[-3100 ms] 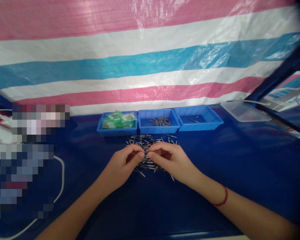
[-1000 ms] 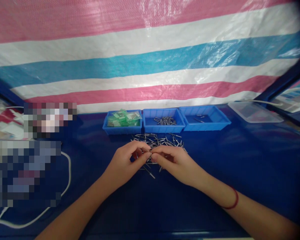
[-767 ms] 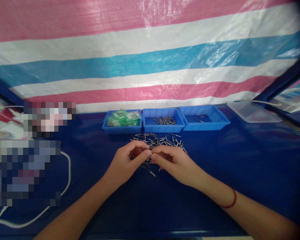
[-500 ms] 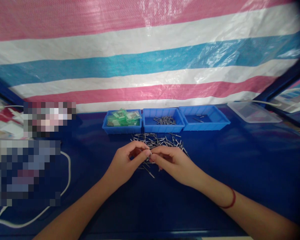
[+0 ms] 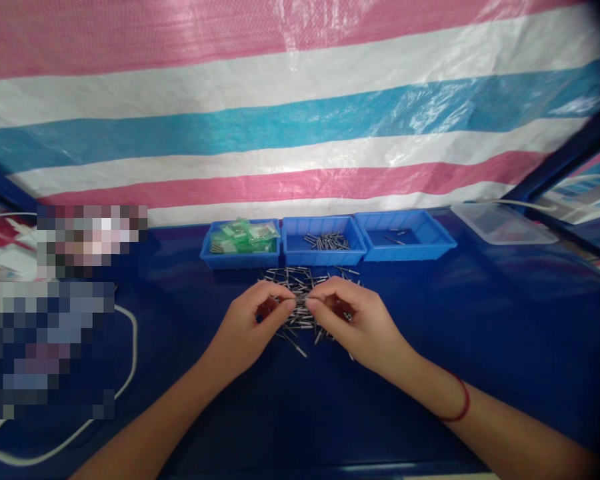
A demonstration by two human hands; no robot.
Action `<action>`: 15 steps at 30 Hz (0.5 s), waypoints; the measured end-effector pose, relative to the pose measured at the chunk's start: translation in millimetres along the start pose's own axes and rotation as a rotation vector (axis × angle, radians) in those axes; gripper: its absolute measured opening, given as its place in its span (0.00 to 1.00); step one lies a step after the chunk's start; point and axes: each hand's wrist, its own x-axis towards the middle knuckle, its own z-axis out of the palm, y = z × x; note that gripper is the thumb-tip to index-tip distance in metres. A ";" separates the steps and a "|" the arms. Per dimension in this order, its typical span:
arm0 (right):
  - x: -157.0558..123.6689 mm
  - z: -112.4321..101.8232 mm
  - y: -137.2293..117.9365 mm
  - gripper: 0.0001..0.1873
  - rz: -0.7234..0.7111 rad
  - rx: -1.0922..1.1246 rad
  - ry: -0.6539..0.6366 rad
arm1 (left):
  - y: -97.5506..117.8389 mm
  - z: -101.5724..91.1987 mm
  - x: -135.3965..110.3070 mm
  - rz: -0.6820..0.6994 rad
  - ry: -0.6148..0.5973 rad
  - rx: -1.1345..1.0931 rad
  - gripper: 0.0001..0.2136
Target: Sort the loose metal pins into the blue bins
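Observation:
My left hand (image 5: 250, 323) is closed in a pinch, thumb against forefinger, above a loose pile of blind rivets (image 5: 306, 321) on the dark blue table. Facing it, my right hand (image 5: 367, 323) pinches in the same way, its fingertips a short gap from those of the left. A thin metal blind rivet (image 5: 301, 300) appears to span that gap, with both ends hidden by the fingers. The rivets beneath have silvery bodies and thin dark stems, and point every way. A red cord circles my right wrist.
Behind the pile stand three blue bins in a row: the left bin (image 5: 240, 261) holds green-and-clear packets, the middle bin (image 5: 325, 259) several rivets, the right bin (image 5: 410, 252) a few. A clear plastic lid (image 5: 503, 223) lies right; a white cable (image 5: 134, 347) loops left.
My right hand has shifted slightly right, so the fingertips that met are now a little apart, showing a thin metal piece between them. The whole view has moved slightly.

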 end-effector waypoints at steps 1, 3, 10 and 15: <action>0.4 -0.4 -0.9 0.10 0.000 -0.006 -0.014 | 1.5 0.2 -0.3 -0.010 -0.015 0.025 0.08; 2.8 -2.9 -2.6 0.14 0.026 0.025 -0.031 | 4.0 -0.3 -1.1 -0.033 -0.046 0.076 0.09; 33.8 -52.2 11.0 0.12 0.099 0.268 0.557 | -0.8 -13.7 -0.8 0.222 -0.204 0.482 0.07; 51.6 -87.1 27.5 0.13 0.367 0.634 0.716 | -7.8 -16.9 -0.6 0.298 -0.355 0.641 0.08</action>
